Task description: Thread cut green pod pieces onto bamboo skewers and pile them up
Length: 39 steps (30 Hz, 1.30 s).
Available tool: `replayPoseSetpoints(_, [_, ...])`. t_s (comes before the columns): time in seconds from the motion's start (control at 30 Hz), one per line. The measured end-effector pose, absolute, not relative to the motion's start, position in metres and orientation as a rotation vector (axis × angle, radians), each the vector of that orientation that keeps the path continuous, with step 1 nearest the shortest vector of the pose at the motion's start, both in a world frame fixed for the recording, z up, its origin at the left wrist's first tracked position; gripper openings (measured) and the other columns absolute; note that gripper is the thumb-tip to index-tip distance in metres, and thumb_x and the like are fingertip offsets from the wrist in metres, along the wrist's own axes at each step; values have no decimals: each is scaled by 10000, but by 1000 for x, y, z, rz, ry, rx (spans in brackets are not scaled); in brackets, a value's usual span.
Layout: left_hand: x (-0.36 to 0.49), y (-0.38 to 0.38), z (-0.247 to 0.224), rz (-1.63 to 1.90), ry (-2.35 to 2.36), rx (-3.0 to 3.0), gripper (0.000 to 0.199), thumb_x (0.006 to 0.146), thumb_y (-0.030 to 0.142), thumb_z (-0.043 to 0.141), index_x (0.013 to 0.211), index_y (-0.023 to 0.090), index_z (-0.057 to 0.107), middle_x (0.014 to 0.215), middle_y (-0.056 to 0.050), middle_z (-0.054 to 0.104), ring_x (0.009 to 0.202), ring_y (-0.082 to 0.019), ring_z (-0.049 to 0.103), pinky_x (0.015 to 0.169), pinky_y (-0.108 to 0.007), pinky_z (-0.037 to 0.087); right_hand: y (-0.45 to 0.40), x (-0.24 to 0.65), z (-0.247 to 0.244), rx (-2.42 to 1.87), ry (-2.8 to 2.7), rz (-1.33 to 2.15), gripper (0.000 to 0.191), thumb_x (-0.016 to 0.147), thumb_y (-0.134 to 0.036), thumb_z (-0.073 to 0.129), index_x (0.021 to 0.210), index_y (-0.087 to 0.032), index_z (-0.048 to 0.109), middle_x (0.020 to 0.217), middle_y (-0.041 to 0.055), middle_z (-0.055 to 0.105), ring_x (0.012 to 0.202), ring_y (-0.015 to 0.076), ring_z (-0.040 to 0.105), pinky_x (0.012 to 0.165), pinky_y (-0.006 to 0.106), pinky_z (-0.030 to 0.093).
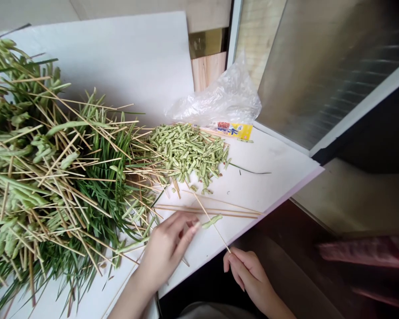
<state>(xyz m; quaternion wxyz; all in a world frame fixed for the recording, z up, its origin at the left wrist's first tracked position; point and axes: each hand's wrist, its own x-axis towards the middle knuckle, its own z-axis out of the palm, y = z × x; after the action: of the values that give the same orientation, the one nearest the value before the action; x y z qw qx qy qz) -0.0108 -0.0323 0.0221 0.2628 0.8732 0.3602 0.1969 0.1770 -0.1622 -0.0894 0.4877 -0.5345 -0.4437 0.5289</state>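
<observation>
My right hand [249, 270] pinches the lower end of a thin wooden skewer [221, 237], which slants up and to the left over the white board. A short, pale green bean piece [213, 221] sits across the skewer around its middle. My left hand [166, 243] is closed, thumb and fingertips together at the left end of that bean piece. Beyond my hands lies a heap of cut green bean pieces [189, 153]. Several loose skewers [213, 212] rest on the board just above my left fingers.
At left rises a large pile of skewers, bean pods and long green leaves [99, 177]. A clear plastic bag [219, 99] with a yellow label lies behind the bean heap. The white board [275, 155] ends in a slanted edge near me. Glass panels [335, 71] stand at right.
</observation>
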Motion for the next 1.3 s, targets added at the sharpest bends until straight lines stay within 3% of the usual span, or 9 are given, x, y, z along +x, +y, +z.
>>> replayPoseSetpoints(0.13, [-5,-11,46,537,1251,2568,215,1017,323,465,1112,202,615,1038,-62,688,761,-187,662,711,-308,515,-161,181,-97,-1278,-975,1125,466,1019,-490,435,705,-196,615,375,-100,373,358,88,289,470,271,258])
replayPoseSetpoints(0.33, [33,37,57,124,1389,2951,290,945,104,481,1128,229,669,1093,-85,683,1005,-254,655,737,-309,534,-158,183,-102,-1290,-845,1107,471,1000,-529,457,694,-198,592,390,-96,368,385,97,305,487,274,277])
replayPoseSetpoints(0.47, [51,65,45,-54,1291,3030,347,899,38,471,1060,217,720,1135,-118,655,997,-278,668,689,-323,533,-157,185,-101,-1264,-819,1093,461,1000,-522,467,699,-195,589,402,-102,347,387,88,284,469,265,248])
replayPoseSetpoints(0.9, [53,81,31,-118,1247,3085,216,909,111,520,942,204,712,1005,-100,665,952,-271,683,679,-305,502,-148,190,-95,-1261,-709,1189,496,951,-608,499,694,-190,568,397,-113,338,374,75,266,445,248,207])
replayPoseSetpoints(1.07, [54,80,35,26,1299,3070,193,899,126,513,987,199,669,992,-84,683,882,-254,698,629,-286,468,-148,189,-98,-1251,-718,1204,485,975,-583,480,710,-188,572,408,-111,352,379,70,268,447,243,219])
replayPoseSetpoints(1.2, [55,84,45,395,1352,2822,162,873,191,554,1013,206,635,1023,-59,705,753,-195,676,636,-274,455,-148,187,-102,-1255,-696,1208,494,954,-607,502,703,-187,570,404,-112,340,376,68,271,440,243,205])
replayPoseSetpoints(1.3, [59,87,53,709,1262,2539,121,835,203,583,953,193,609,925,-23,707,628,-141,616,655,-264,456,-148,185,-102,-1259,-686,1224,499,943,-621,508,700,-189,569,412,-109,336,381,71,271,437,245,197])
